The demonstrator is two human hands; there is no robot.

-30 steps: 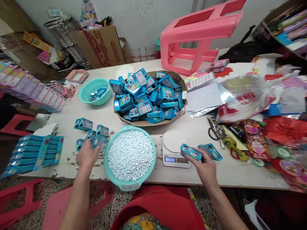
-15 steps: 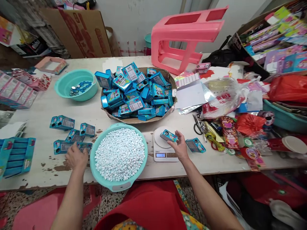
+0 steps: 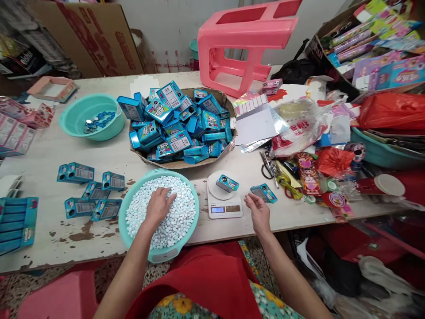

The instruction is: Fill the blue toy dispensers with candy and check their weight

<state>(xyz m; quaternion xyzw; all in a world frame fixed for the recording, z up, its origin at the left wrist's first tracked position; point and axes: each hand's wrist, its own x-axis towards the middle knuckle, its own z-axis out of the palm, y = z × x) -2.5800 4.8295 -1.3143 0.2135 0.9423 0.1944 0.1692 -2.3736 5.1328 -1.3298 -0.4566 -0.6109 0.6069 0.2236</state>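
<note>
My left hand (image 3: 158,206) rests on the small white and pale blue candies (image 3: 179,221) in a turquoise basin (image 3: 126,235). Its fingers are spread, and no held candy shows. A blue candy box (image 3: 227,183) lies on the round plate of a white kitchen scale (image 3: 214,213), whose display is lit. Just right of the scale is my right hand (image 3: 259,212), loosely curled, with no object visible in it. Behind its fingertips another blue box (image 3: 264,193) lies on the table. Several more blue boxes (image 3: 113,180) are grouped left of the basin.
A cardboard tray (image 3: 232,144) heaped with blue boxes stands behind the basin. Farther left, a turquoise bowl (image 3: 71,122) contains blue and silver discs. A pink stool (image 3: 207,57) lies at the back. Scissors (image 3: 266,166), bags and packets crowd the right side.
My left hand has moved right from the grouped boxes to the candies. My right hand has let go of the box, which now lies on the scale, and has drawn back rightward.
</note>
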